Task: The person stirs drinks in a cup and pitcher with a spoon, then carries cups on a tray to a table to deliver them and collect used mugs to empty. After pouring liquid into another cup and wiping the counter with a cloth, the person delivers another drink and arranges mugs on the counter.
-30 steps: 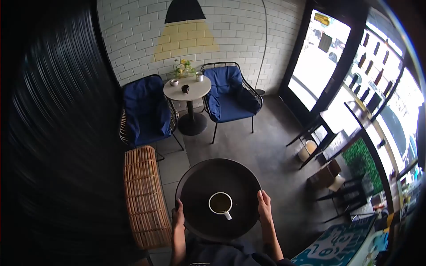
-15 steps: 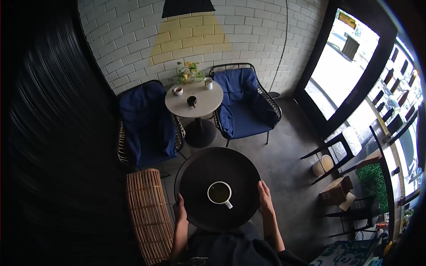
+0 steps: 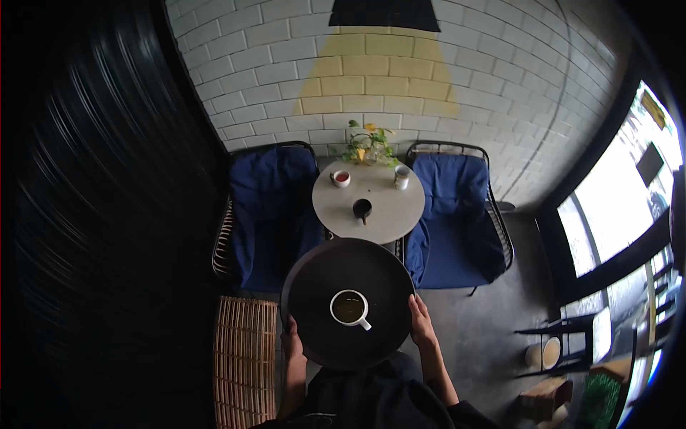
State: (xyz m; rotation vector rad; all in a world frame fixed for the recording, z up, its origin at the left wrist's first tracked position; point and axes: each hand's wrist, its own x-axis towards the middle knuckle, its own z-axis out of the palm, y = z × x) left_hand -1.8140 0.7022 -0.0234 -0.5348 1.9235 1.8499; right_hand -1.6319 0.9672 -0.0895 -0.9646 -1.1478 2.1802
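Observation:
Between my hands is a round dark serving tray [image 3: 314, 286], held level in front of my body. My left hand [image 3: 293, 339] grips its left rim, and my right hand [image 3: 421, 319] grips the right rim; the fingers beneath are partly hidden. A white cup [image 3: 366, 312] with dark liquid stands upright near the middle of the tray, its handle pointing toward me and slightly right. Just beyond the tray is a round pale table [image 3: 393, 214]. On it are a white cup with reddish contents [image 3: 341, 179], a black cup [image 3: 362, 209] and a light mug [image 3: 401, 177].
Blue cushioned chairs [image 3: 275, 193] [image 3: 457, 229] flank the table, and a plant [image 3: 370, 145] stands at its back by the brick wall. A wicker piece [image 3: 245, 357] is at my left. A stool [image 3: 589, 339], a bucket [image 3: 543, 353] and a cardboard box [image 3: 547, 397] are at right.
The table and chairs appear closer and farther right in view as my viewpoint moves forward and turns left. Both hands keep hold of the tray, and the cup stays on it.

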